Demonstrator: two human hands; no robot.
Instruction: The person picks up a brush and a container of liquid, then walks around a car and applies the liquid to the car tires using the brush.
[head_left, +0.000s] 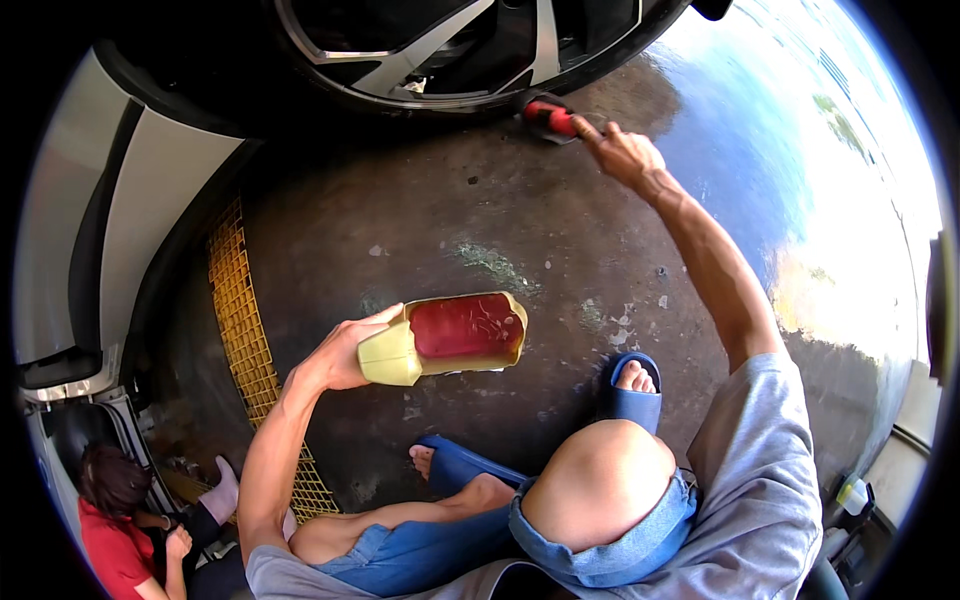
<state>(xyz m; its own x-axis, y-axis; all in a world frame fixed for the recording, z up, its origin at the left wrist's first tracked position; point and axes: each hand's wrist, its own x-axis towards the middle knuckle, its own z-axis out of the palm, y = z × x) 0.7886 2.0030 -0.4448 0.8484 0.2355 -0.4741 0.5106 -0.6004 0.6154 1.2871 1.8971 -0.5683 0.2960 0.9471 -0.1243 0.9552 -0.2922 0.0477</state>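
Note:
My left hand [343, 356] is closed on a pale yellow plastic container [390, 358] with one side cut away. Dark red liquid [460, 328] lies inside it, with a few light streaks on the surface. Farther off to the right, my right hand [628, 158] grips a red and black hand brush [548, 118]. The brush is up against the lower edge of a black tire [450, 104] on a car wheel with silver and black spokes [430, 48]. Its underside is hidden, so I cannot tell how firmly it touches.
Yellow floor grating [240, 310] runs along the left. A white car body [170, 180] stands beyond it. At the lower left sits another person in a red shirt [112, 545]. Wet, glaring ground [760, 160] spreads to the right. My blue slippers [635, 405] rest on dark, stained floor [400, 220].

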